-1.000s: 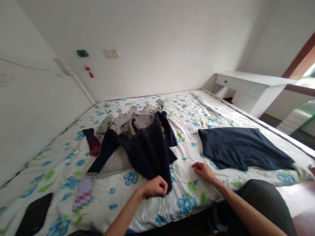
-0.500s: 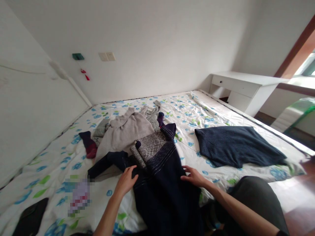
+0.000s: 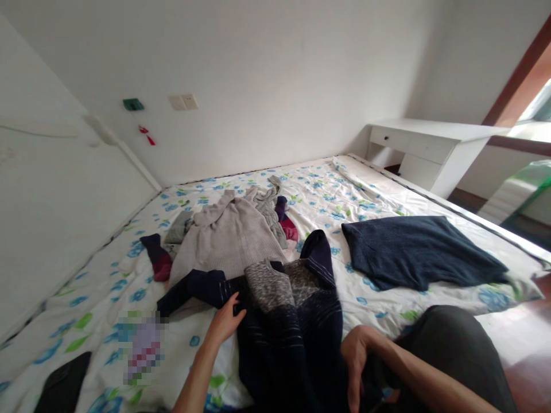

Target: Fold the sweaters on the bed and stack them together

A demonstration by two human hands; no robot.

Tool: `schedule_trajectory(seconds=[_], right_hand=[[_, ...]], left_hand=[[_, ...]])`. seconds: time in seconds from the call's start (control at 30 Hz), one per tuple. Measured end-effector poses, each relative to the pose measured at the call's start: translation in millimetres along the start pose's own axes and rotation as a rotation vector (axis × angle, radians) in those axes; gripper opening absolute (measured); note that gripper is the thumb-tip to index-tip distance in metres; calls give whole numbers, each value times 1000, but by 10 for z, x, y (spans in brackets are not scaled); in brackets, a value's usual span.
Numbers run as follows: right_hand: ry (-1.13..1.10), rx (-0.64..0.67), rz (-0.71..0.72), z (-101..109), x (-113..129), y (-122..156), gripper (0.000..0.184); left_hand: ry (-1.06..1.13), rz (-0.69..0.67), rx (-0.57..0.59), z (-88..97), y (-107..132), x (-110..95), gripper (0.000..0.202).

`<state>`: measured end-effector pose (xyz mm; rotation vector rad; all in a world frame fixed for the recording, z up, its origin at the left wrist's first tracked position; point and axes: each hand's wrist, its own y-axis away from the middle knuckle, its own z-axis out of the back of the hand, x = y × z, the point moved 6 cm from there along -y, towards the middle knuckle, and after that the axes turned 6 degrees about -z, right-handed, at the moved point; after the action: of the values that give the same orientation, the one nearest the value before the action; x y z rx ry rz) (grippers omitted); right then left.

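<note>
A dark navy sweater point(image 3: 297, 344) with a mottled grey yoke and thin white stripes lies in front of me on the bed. My left hand point(image 3: 227, 320) is at its left side by the sleeve, thumb and fingers closed on a bit of the dark cloth. At the sweater's right edge, my right hand point(image 3: 355, 358) points down from a bent wrist, its fingers together against the cloth and their tips partly hidden. Just beyond, a light grey knit sweater point(image 3: 228, 229) is spread out, partly under the navy one.
A flat dark blue garment point(image 3: 417, 252) lies to the right on the flowered bedsheet point(image 3: 314, 198). Dark-and-red cloth point(image 3: 157, 258) shows at the left. A black phone-like object point(image 3: 64, 381) is at the front left. A white desk point(image 3: 430, 140) stands beyond the bed.
The navy sweater's yoke and collar have come nearer and flattened out, uncovering more of the grey sweater and red cloth. My right hand has moved down along its edge; my left hand has barely moved.
</note>
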<state>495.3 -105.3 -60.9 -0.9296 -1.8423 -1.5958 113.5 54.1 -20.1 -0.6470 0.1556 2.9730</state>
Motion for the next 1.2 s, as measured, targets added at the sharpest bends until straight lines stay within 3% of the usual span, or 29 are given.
schedule_trajectory(seconds=[0.07, 0.1, 0.17, 0.23, 0.33, 0.4, 0.5, 0.6, 0.7, 0.8, 0.9, 0.97, 1.03, 1.2], right_hand=[[-110, 84, -130, 53, -161, 172, 65], [-176, 12, -135, 187, -223, 299, 70], [-262, -282, -68, 578, -336, 575, 76], [-316, -730, 3, 1002, -465, 842, 73], [-396, -1321, 18, 1333, -663, 1060, 68], [-416, -1546, 41, 1385, -707, 1040, 71], [-375, -1705, 107, 1414, -632, 948, 73], [-455, -1680, 153, 1464, -524, 885, 77], [-628, -1450, 269, 1472, -384, 845, 58], [-552, -1052, 395, 1322, -161, 826, 47], [-355, -457, 363, 943, -53, 747, 64], [-371, -219, 311, 771, -104, 745, 73], [-513, -287, 306, 828, -183, 756, 79], [-858, -761, 303, 1182, -372, 625, 77]], left_hand=[[2, -34, -72, 57, 8, -36, 70], [8, -55, -118, 96, 14, -70, 68], [38, -94, -197, 171, 22, -160, 65], [88, -131, -253, 223, 16, -271, 65], [175, -197, -285, 203, -16, -443, 69], [232, -238, -247, 88, -39, -534, 75], [266, -262, -113, -213, -45, -615, 85], [159, -285, 11, -503, -10, -654, 85], [61, -329, 45, -621, 12, -653, 70], [174, -274, 35, -592, -30, -569, 70], [407, -141, -15, -517, -92, -462, 87], [513, -127, -78, -453, -111, -455, 96], [518, -153, -125, -405, -111, -489, 98], [266, -179, -151, -378, -103, -592, 93]])
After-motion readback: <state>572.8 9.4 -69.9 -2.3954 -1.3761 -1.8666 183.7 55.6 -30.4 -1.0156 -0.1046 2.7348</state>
